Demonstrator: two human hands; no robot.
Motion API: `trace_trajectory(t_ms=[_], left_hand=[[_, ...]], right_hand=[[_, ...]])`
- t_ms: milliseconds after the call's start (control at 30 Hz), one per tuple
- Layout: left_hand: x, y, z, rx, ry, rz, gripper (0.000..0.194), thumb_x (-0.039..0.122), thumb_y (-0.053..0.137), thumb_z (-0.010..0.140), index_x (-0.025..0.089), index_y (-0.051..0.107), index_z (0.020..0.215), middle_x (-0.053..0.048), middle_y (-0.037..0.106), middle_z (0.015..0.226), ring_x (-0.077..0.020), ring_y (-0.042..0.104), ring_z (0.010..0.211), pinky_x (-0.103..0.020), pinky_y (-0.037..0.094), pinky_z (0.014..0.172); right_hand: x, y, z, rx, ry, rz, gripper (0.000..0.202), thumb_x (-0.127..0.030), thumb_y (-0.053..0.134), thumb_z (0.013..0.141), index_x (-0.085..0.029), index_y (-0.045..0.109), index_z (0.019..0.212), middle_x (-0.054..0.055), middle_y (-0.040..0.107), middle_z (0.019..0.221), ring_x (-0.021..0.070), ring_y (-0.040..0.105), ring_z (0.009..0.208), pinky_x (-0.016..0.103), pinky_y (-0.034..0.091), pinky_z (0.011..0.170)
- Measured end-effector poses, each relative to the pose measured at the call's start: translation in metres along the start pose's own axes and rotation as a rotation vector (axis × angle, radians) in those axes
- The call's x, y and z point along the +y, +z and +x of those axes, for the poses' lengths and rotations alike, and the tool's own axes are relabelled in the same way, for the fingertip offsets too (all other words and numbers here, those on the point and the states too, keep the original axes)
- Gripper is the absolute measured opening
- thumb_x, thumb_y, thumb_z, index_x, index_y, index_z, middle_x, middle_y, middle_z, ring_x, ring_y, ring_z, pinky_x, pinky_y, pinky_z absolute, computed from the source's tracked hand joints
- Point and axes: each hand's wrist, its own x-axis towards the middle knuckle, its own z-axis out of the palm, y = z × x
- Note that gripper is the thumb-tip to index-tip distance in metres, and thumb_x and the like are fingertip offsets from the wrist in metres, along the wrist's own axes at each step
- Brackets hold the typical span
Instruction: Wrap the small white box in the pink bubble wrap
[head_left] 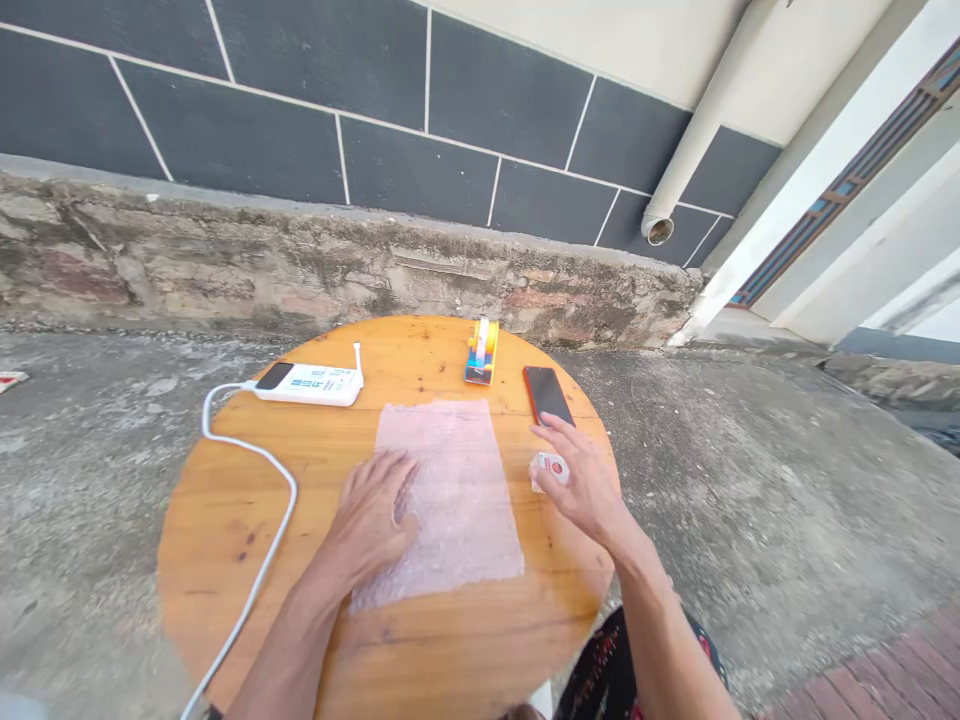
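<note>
A sheet of pinkish, see-through bubble wrap [457,490] lies flat on the round wooden table [247,480]. My left hand [375,510] rests on its left edge, fingers stretched out and thumb apart. To the right of the sheet, my right hand [577,475] hovers over a small white box with a red mark [553,466]. Its thumb and fingers are spread around the box, and part of the box is hidden by the hand. Just beyond those fingers lies a dark-screened phone with a red edge [548,392].
At the table's far side stands a yellow and blue tape dispenser [481,352]. A white device with a dark screen [309,384] lies at the far left, its white cable [289,490] running over the table toward me. Behind is a stone ledge [337,275] below a tiled wall.
</note>
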Motion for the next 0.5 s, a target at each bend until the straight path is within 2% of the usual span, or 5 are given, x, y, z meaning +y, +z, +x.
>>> trace_trajectory(t_ms=[67,133,233,367,500], left_hand=[[0.002,-0.001,-0.001,0.016,0.001,-0.033,0.062,0.016,0.052,0.065,0.015,0.052,0.127,-0.011,0.049,0.137,-0.0301,0.037,0.13,-0.047,0.03,0.11],[0.003,-0.002,-0.001,0.036,0.0,-0.069,0.061,0.015,0.052,0.065,0.015,0.052,0.126,-0.011,0.049,0.137,-0.0298,0.038,0.13,-0.048,0.03,0.11],[0.004,-0.005,0.0,0.061,-0.007,-0.13,0.061,0.013,0.051,0.063,0.017,0.053,0.124,-0.009,0.051,0.135,-0.0279,0.041,0.128,-0.047,0.031,0.109],[0.003,-0.007,0.002,0.112,-0.066,-0.213,0.056,0.012,0.048,0.066,0.018,0.054,0.122,-0.008,0.056,0.129,-0.0251,0.047,0.123,-0.045,0.034,0.107],[0.002,-0.007,0.004,0.163,-0.121,-0.234,0.049,0.012,0.046,0.07,0.017,0.057,0.117,-0.008,0.059,0.124,-0.0235,0.051,0.119,-0.042,0.038,0.105]], right_hand=[[0.023,0.0,-0.015,-0.051,0.073,-0.057,0.054,-0.029,0.058,0.081,-0.02,0.047,0.133,0.012,0.044,0.142,0.0287,0.039,0.131,0.051,0.033,0.106],[0.04,0.007,-0.028,-0.091,0.124,-0.058,0.052,-0.025,0.054,0.081,-0.019,0.047,0.132,0.012,0.052,0.134,0.0276,0.046,0.126,0.049,0.035,0.105],[0.046,0.017,-0.036,-0.072,0.193,0.001,0.05,-0.025,0.053,0.081,-0.019,0.048,0.13,0.011,0.057,0.128,0.0273,0.053,0.119,0.047,0.04,0.1],[0.023,0.018,-0.027,-0.081,0.203,0.149,0.047,-0.027,0.058,0.079,-0.021,0.051,0.125,0.01,0.06,0.122,0.0278,0.057,0.112,0.046,0.045,0.095],[-0.015,0.022,-0.01,-0.125,0.055,0.295,0.048,-0.022,0.058,0.079,-0.024,0.05,0.127,0.008,0.059,0.125,0.025,0.056,0.113,0.042,0.045,0.096]])
